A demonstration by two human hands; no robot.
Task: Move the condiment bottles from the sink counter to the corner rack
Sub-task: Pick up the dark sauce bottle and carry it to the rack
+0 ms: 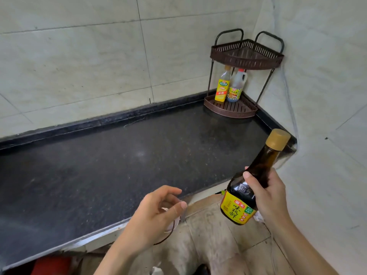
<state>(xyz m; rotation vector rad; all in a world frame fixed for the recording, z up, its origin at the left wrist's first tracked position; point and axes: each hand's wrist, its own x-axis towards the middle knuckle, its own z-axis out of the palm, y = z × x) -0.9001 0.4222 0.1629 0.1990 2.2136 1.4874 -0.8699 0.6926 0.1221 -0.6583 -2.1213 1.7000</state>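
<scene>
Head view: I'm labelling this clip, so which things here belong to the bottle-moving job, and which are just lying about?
Job: dark sauce bottle gripped by the right hand; corner rack; yellow-label bottle and red-capped bottle on its lower shelf.
Lying about: red object under the black counter; pale round item behind the left hand.

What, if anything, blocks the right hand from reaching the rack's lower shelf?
Likely yes: right hand holds the dark bottle, open counter leads to the corner rack, and the yellow-label bottle and red-capped bottle sit at its back.
</scene>
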